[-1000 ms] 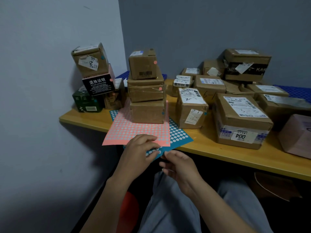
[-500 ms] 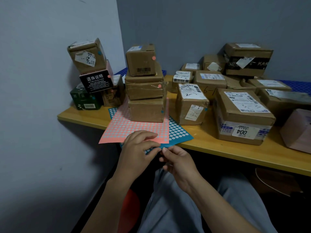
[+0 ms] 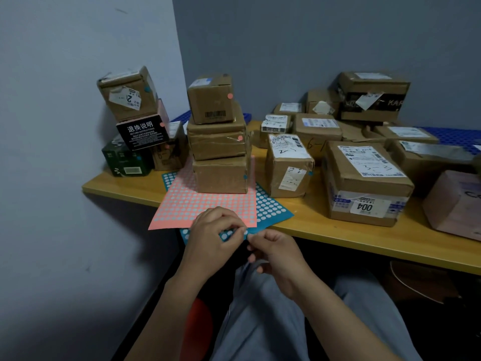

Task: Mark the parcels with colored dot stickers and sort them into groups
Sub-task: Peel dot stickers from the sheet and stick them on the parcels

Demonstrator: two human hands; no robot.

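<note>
A pink sticker sheet [image 3: 197,204] lies over a blue sticker sheet [image 3: 270,209] at the table's front edge. My left hand [image 3: 210,238] holds the blue sheet's overhanging near corner down with curled fingers. My right hand [image 3: 276,254] pinches at that same corner with thumb and forefinger; whether a dot is lifted I cannot tell. A stack of three brown parcels [image 3: 218,142] stands on the sheets, two with pink dots, the lowest with a blue dot. A parcel marked 2-1 [image 3: 289,168] with a blue dot stands to the right.
A leaning pile of small boxes [image 3: 135,118] sits at the left against the wall. Several unsorted brown parcels, including a large one labelled 004 [image 3: 364,183], fill the right of the yellow table [image 3: 338,230]. My legs are under the table edge.
Both hands stay at the blue sheet's near corner; the right fingertips have closed in against the left fingers. The camera view has shifted slightly.
</note>
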